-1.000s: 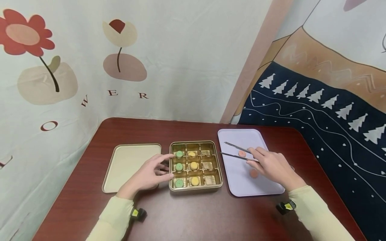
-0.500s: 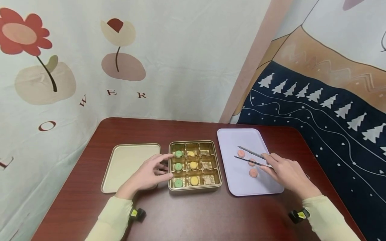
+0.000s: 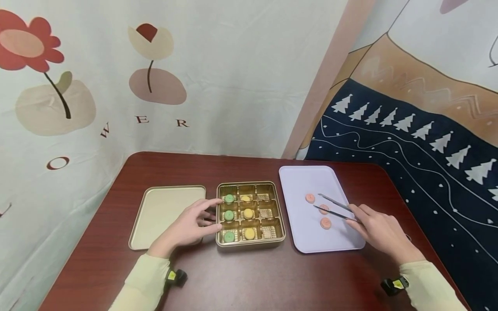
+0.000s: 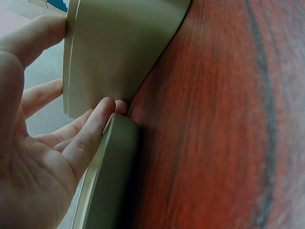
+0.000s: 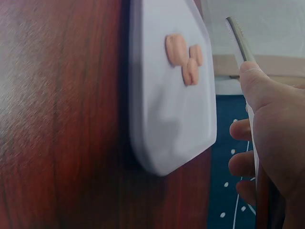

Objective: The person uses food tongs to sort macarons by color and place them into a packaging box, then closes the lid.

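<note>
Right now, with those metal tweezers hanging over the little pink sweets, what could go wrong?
The thin metal tweezers in the right hand stand open above three small round pink sweets lying close together on the lilac plastic tray; a grab might nudge a neighbour or let one slip. The empty cells of the gold compartment tin look narrow, so a drop could land askew. The left hand only touches the tin's edge, so a knock may shift it.

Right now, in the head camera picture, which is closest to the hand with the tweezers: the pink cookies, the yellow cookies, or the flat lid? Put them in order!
From the right hand:
1. Pink cookies, on the lilac tray beside it.
2. Yellow cookies, middle column of the gold box.
3. Flat lid, far left of the table.
</note>
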`<state>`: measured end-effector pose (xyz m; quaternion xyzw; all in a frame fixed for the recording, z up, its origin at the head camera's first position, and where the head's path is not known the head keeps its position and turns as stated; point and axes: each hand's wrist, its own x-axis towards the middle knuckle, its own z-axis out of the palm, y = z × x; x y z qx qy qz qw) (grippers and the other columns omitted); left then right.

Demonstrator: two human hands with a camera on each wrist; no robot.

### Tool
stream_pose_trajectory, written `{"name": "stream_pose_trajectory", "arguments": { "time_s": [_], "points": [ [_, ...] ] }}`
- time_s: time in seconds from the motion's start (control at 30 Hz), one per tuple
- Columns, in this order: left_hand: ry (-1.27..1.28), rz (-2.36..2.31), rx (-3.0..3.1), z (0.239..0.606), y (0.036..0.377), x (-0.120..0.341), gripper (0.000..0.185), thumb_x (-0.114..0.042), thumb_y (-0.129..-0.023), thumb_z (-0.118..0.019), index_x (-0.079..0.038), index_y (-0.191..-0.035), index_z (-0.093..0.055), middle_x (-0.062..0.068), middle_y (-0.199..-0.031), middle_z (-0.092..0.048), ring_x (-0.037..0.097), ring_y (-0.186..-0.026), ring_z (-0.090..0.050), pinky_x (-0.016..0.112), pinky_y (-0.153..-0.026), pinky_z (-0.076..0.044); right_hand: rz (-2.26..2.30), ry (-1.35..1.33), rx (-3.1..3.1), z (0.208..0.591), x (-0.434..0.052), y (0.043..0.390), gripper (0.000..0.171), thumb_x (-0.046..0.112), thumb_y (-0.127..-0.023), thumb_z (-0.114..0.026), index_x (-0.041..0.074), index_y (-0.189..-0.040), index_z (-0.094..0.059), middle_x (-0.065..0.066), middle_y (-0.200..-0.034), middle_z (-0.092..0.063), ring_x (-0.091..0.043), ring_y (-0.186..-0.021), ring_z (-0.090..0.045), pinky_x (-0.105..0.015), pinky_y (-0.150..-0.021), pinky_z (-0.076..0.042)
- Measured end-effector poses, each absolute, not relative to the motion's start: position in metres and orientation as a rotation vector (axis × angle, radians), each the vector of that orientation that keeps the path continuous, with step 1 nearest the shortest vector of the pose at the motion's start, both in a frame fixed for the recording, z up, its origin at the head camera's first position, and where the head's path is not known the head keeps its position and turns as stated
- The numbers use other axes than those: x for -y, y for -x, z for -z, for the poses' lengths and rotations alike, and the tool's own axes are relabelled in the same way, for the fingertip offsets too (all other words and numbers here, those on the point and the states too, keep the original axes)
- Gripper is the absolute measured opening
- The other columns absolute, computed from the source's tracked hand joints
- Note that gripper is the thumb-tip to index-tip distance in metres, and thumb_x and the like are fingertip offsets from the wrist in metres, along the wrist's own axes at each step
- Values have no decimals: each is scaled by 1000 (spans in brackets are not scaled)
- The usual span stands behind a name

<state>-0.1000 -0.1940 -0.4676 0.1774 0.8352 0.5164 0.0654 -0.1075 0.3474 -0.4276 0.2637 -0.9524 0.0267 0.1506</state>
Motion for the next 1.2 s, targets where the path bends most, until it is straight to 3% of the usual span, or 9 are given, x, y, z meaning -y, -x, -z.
{"name": "stream_pose_trajectory", "arguments": {
  "time_s": [0.4, 0.73, 1.03, 1.2],
  "points": [
    [-535, -1574, -2510, 470, 99, 195, 74, -22, -89, -87, -11, -153, -52, 17, -136, -55, 31, -109, -70, 31, -90, -65, -65, -707, 2823, 446, -366, 103, 46, 33, -89, -84, 8, -126, -71, 5, -87, -62, -2, -60, -40, -18, -45, -32],
    [-531, -1562, -2512, 469, 101, 194, 77, -21, -88, -87, -11, -155, -51, 14, -138, -55, 30, -110, -70, 27, -90, -64, -53, -670, 2905, 455, -372, 106, 51, 38, -93, -80, 6, -132, -70, -2, -97, -68, -8, -66, -48, -22, -49, -44],
    [-526, -1558, -2516, 469, 101, 194, 77, -21, -88, -87, -11, -155, -50, 14, -137, -55, 30, -110, -70, 26, -90, -63, -53, -665, 2899, 458, -374, 106, 45, 36, -95, -78, 7, -128, -73, -1, -98, -69, -9, -69, -50, -25, -52, -45],
    [-521, -1552, -2517, 469, 101, 194, 77, -21, -88, -87, -13, -155, -51, 14, -137, -55, 29, -110, -70, 26, -90, -63, -59, -693, 2867, 459, -374, 105, 42, 35, -94, -79, 10, -127, -73, 4, -91, -65, -7, -67, -46, -22, -51, -40]
  ]
}}
